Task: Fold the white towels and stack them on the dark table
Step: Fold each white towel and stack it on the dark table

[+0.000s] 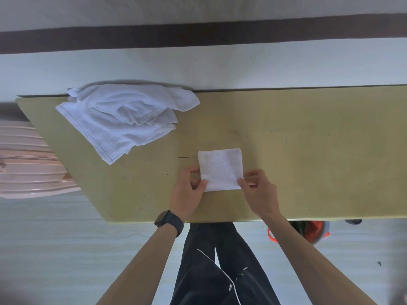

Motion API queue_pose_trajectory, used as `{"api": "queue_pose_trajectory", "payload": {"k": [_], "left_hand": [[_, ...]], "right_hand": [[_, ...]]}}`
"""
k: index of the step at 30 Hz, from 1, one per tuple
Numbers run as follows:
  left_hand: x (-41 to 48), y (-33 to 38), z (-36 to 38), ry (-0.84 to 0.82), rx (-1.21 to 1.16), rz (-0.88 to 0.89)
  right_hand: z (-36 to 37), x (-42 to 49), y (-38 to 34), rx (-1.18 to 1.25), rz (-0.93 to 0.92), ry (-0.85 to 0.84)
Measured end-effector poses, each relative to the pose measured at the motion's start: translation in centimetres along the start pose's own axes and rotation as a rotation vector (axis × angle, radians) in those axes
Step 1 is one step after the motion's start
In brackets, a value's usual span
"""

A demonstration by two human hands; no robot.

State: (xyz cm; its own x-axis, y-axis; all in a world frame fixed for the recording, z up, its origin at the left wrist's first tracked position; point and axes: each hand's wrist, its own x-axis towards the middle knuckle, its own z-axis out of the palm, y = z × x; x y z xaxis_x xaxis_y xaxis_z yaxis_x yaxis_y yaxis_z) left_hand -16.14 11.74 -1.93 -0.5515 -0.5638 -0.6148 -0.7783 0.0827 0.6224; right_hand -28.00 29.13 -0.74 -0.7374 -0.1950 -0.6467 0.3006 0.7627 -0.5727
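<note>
Pinched folded towel (220,169) at both near corners: left hand (189,191) fingers (201,184) and right hand (258,191) fingers (242,183), curled on cloth. Lay flat mid-counter (308,150), apart from loose pile (123,117) far-left. Risked layers springing open if lifted unevenly.

Folded towel (220,169) and towel heap (123,119): white. Surface (308,150): olive-yellow with dark specks. Trousers (211,271): black, white piping.

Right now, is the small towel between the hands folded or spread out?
Folded. The small towel is a compact square, pinched at its near corners by the left hand and right hand.
</note>
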Motion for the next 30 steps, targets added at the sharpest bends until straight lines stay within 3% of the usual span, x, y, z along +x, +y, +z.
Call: {"api": "queue_pose_trajectory", "payload": {"k": [4,8,11,19,26,28,30], "left_hand": [[-0.4,0.0,0.1,0.058,0.165,0.117],[-0.4,-0.1,1.4,0.264,0.462,0.502],[0.8,0.1,3.0,0.196,0.616,0.598],[3.6,-2.5,3.7,0.054,0.740,0.563],[2.7,-1.1,2.7,0.048,0.682,0.518],[1.8,-0.1,1.9,0.145,0.618,0.372],[1.1,1.4,1.2,0.161,0.519,0.118]], "right_hand": [[0.2,-0.4,0.3,-0.093,-0.116,0.099],[1.8,-0.1,0.5,-0.334,-0.476,0.277],[3.8,1.5,0.3,-0.565,-0.641,0.220],[5.0,4.8,2.0,-0.810,-0.646,0.068],[4.3,3.9,0.5,-0.773,-0.578,0.056],[3.8,2.9,-0.1,-0.646,-0.477,0.126],[3.3,1.8,-1.0,-0.463,-0.309,0.209]]}}
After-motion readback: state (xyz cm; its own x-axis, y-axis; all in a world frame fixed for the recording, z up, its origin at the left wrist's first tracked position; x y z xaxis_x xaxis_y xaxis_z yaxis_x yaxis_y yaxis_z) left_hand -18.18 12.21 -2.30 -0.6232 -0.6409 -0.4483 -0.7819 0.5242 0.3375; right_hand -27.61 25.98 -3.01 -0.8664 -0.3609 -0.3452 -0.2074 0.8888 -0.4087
